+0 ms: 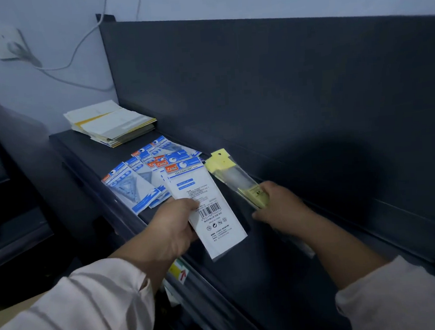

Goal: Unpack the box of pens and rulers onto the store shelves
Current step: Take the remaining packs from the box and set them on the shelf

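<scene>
Dim light. We see the left hand [173, 226] gripping a white geometry-set packet [203, 204], barcode side up, over the dark shelf [245, 279]. The right hand [278, 205] holds a yellow-carded clear sleeve [234, 175], angled up-left. Blue-and-white ruler packets [147, 176] lie fanned on the shelf; beyond them, a paper stack [110, 126].

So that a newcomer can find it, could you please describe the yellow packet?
On the dark shelf, blue-and-white geometry set packets lie fanned out near a stack of papers. Just right of them, the right hand grips a long, narrow clear packet. It alone has a yellow header card, not a blue one.
</scene>
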